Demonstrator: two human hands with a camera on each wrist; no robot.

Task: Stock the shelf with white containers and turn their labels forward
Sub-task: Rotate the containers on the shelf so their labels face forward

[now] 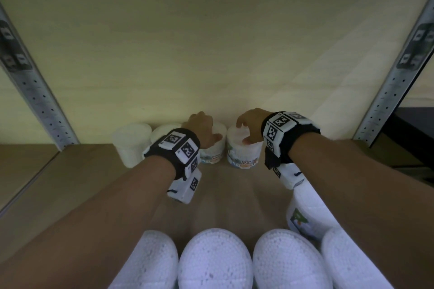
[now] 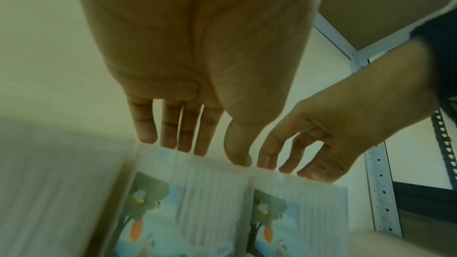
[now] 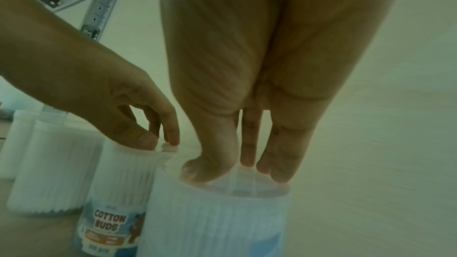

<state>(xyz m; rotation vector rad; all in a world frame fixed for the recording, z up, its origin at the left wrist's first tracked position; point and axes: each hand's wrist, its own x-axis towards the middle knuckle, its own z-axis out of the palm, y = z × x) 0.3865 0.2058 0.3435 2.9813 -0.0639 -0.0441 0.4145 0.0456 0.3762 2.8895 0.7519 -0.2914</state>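
Note:
Two white cotton-bud containers stand side by side at the back of the shelf, labels facing me. My left hand (image 1: 204, 129) reaches down over the lid of the left container (image 1: 212, 151), thumb in front and fingers behind. My right hand (image 1: 249, 124) grips the lid of the right container (image 1: 244, 155) the same way. In the left wrist view my left hand (image 2: 217, 151) has its fingertips on the rim of the left container (image 2: 193, 192). In the right wrist view the thumb and fingertips of my right hand (image 3: 235, 163) press on the lid of the right container (image 3: 217, 222).
Two more white containers (image 1: 131, 143) (image 1: 164, 132) stand at the back left showing no label. Several containers (image 1: 215, 260) line the shelf's front edge under my arms, another (image 1: 305, 213) behind them on the right. Perforated metal uprights (image 1: 35, 91) (image 1: 394, 82) frame the wooden shelf board (image 1: 70, 171).

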